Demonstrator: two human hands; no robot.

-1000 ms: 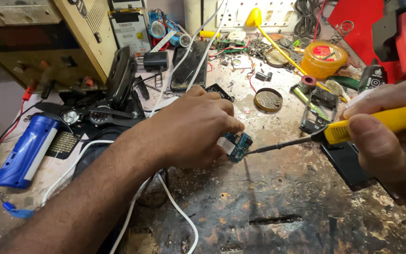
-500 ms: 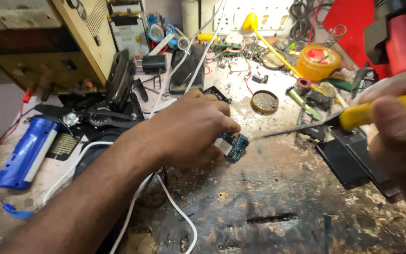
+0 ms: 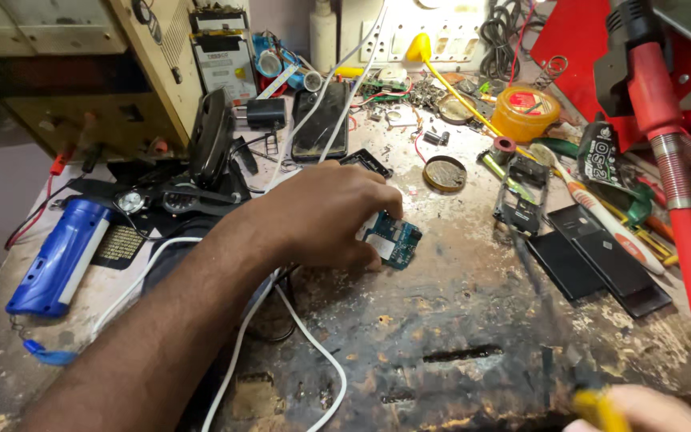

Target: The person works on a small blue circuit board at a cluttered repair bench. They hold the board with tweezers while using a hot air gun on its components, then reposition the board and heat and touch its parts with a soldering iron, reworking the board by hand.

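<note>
My left hand [image 3: 321,212] rests on the scarred workbench [image 3: 457,320] and pins a small blue-green circuit board [image 3: 395,239] under its fingertips. Part of the board sticks out to the right of the fingers. My right hand [image 3: 649,412] shows only at the bottom right corner of the frame, far from the board. It is closed around a yellow-handled tool [image 3: 597,406], which is blurred, and the tool's tip cannot be made out.
A white cable [image 3: 313,352] runs under my left forearm. A blue handheld device [image 3: 61,256] lies at the left. Black phone parts [image 3: 593,260], a white toothbrush [image 3: 601,212], a round tin [image 3: 445,174] and a yellow tub [image 3: 525,112] sit right of the board. A red hose [image 3: 681,200] hangs at the right edge.
My right hand has pulled the yellow-handled tool away from the board, first up and right, then down to the bottom right corner. My left hand still holds the board in place.
</note>
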